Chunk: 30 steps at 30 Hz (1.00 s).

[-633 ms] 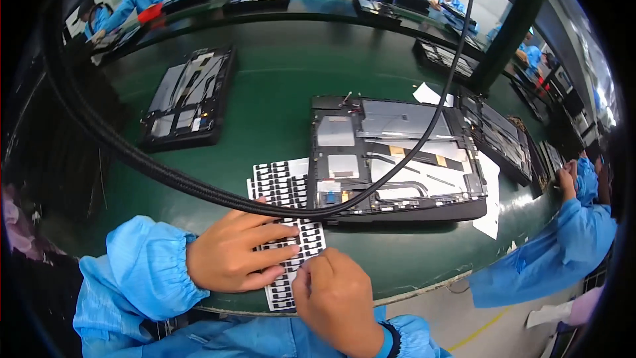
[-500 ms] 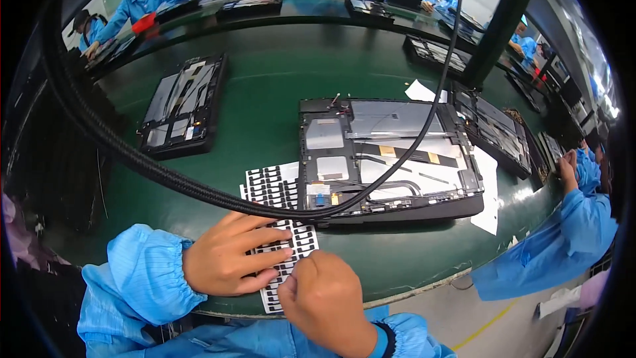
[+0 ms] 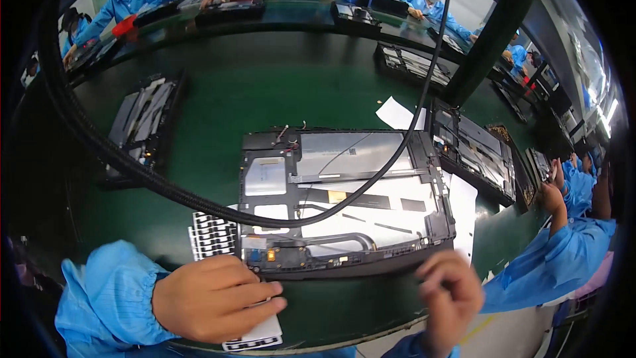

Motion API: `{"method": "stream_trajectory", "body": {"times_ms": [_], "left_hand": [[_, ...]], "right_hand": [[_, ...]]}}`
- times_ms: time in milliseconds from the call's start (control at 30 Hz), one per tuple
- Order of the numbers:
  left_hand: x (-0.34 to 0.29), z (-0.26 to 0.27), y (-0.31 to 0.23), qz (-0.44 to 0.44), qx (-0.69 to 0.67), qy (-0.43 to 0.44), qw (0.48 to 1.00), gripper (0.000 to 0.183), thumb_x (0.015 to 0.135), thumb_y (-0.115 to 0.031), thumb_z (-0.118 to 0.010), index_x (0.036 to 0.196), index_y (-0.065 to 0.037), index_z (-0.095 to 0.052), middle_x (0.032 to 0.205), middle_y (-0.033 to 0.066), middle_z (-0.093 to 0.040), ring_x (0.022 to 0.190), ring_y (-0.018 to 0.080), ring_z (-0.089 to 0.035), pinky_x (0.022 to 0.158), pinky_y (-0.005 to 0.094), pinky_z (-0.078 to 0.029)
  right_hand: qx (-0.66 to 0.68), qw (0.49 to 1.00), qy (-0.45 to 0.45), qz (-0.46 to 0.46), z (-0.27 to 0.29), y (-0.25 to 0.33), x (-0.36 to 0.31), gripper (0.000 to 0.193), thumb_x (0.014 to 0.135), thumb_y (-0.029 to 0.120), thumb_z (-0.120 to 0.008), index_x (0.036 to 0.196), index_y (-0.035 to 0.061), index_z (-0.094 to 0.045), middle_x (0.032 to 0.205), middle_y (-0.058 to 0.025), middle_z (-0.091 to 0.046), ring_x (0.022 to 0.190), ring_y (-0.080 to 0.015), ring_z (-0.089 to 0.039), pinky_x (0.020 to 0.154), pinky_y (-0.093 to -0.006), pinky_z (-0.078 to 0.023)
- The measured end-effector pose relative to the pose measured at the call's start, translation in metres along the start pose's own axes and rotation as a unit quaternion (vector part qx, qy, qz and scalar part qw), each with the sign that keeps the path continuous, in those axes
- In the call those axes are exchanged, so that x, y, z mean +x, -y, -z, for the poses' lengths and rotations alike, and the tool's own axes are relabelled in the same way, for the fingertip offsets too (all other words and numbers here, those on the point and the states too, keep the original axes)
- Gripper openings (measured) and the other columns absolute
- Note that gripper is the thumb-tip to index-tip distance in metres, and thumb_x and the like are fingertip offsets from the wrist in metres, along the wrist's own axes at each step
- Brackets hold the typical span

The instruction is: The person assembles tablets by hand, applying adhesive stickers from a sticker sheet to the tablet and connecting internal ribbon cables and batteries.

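In the head view, left hand (image 3: 211,299) palm down, fingers slightly bent and lying close together over the lower part of a white sheet with black stickers (image 3: 214,235). Beyond those knuckles, staggered rows of small black pieces on the sheet; below the fingertips, a pale stretch and its end row, near the front edge of the green bench (image 3: 278,79). Firm pressing or light resting: cannot tell.

Well to the right of that hand, right hand (image 3: 454,295) blurred, fingers curled in toward the thumb, near the closest right corner of an opened black device housing (image 3: 371,219). Pinching something small or nothing: cannot tell. Touching that corner or just in front of it: likewise unclear.

Directly beyond and between both hands, the housing flat on the bench, open side up, with a flat grey pack (image 3: 351,149) along its far side and silvery plates nearer. Just beyond the left fingers, its near left corner, beside the sheet. Past the right hand, white paper (image 3: 464,205) along the housing's right side, then a second opened housing (image 3: 474,152). Well beyond the left hand, another opened housing (image 3: 147,113). Between there and the main housing, a looping black braided cable (image 3: 179,195).
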<state>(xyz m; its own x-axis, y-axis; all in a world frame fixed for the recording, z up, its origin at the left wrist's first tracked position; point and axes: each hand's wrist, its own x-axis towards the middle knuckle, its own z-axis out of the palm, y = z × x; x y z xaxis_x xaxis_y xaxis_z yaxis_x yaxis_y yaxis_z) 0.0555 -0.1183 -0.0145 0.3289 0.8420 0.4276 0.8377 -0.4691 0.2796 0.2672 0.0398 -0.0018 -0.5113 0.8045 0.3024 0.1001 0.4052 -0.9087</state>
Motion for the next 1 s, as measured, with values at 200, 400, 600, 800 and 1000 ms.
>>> {"method": "stream_trajectory", "body": {"times_ms": [200,400,600,800,1000], "left_hand": [[0.083,-0.022,0.002,-0.104,0.078,-0.022,0.991,0.024,0.066,-0.007,-0.053,0.086,0.003,-0.06,0.096,0.0132,-0.058,0.076,0.0227,-0.055,0.062,0.0266,-0.043],[0.094,-0.038,0.015,-0.101,0.086,0.019,0.991,0.024,0.067,-0.006,-0.052,0.088,0.002,-0.06,0.098,0.0138,-0.057,0.08,0.0235,-0.055,0.065,0.0286,-0.043],[0.098,-0.021,0.014,-0.162,0.15,0.034,0.975,0.03,0.065,-0.01,-0.053,0.089,0.008,-0.058,0.101,0.0177,-0.053,0.089,0.0263,-0.048,0.074,0.0335,-0.04],[0.1,-0.083,-0.009,0.077,-0.077,-0.316,0.942,0.03,0.064,-0.01,-0.052,0.087,0.009,-0.057,0.099,0.0176,-0.053,0.088,0.0269,-0.048,0.073,0.0328,-0.04],[0.113,-0.056,0.0,-0.063,-0.061,-0.094,0.992,0.031,0.072,-0.014,-0.048,0.09,0.01,-0.056,0.102,0.019,-0.052,0.088,0.0281,-0.049,0.077,0.0343,-0.039]], "right_hand": [[-0.062,0.997,0.055,0.005,0.018,-0.024,0.038,0.008,0.055,0.008,-0.049,0.054,0.0008,-0.046,0.109,-0.022,-0.052,0.112,-0.03,-0.04,0.097,-0.0365,-0.021],[-0.058,0.996,0.065,-0.012,0.018,-0.024,0.044,0.01,0.053,0.011,-0.051,0.053,0.0008,-0.048,0.112,-0.0236,-0.049,0.116,-0.0319,-0.034,0.099,-0.04,-0.017],[-0.065,0.996,0.059,-0.019,0.02,-0.024,0.046,0.009,0.051,0.009,-0.05,0.053,0.0003,-0.048,0.11,-0.0233,-0.049,0.111,-0.0304,-0.037,0.097,-0.0374,-0.02],[-0.086,0.995,0.055,-0.011,0.018,-0.024,0.044,0.008,0.051,0.007,-0.051,0.054,0.0,-0.047,0.11,-0.0224,-0.05,0.111,-0.0301,-0.038,0.096,-0.0368,-0.021],[-0.112,0.991,0.07,0.004,0.019,-0.021,0.042,0.009,0.055,0.008,-0.053,0.058,-0.0002,-0.05,0.11,-0.0215,-0.05,0.11,-0.0289,-0.038,0.096,-0.0366,-0.022]]}}
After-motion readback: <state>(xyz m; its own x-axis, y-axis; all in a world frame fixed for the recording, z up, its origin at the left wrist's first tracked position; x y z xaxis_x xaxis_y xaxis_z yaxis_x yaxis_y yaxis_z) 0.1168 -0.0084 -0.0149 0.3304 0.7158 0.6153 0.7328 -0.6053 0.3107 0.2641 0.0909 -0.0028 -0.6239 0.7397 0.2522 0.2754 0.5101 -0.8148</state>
